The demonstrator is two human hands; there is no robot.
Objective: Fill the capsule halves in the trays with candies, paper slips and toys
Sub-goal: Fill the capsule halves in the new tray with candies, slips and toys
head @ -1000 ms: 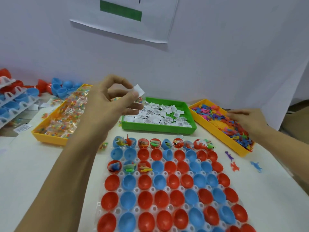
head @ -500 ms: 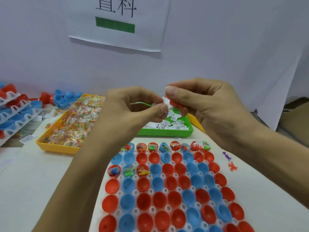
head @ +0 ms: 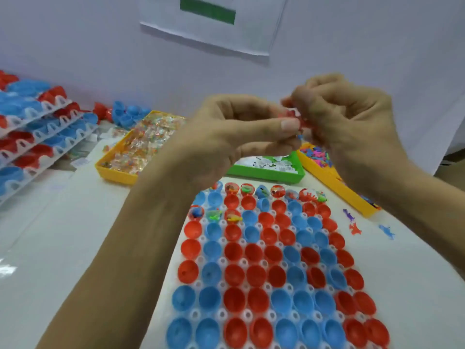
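A white tray (head: 242, 263) of red and blue capsule halves lies in front of me. Its far row and three halves in the third row hold toys and candies; the nearer halves are bare. Both hands are raised above the tray's far end, fingertips meeting. My left hand (head: 226, 132) and my right hand (head: 352, 127) pinch a small red toy (head: 292, 114) and a white paper slip between them; the blur hides which fingers hold which piece. Behind them sit the candy bin (head: 115, 171), the green slip bin (head: 266, 175) and the toy bin (head: 337, 187).
Stacked trays of capsule halves (head: 37, 127) stand at the left, with loose halves (head: 125, 113) behind the candy bin. Three small toys (head: 354, 227) lie on the table right of the tray. A wall with a paper sign (head: 214, 21) closes the back.
My right hand left the toy bin and rose to meet my left hand, which was holding a paper slip. Both hands have since drifted up and to the right together.
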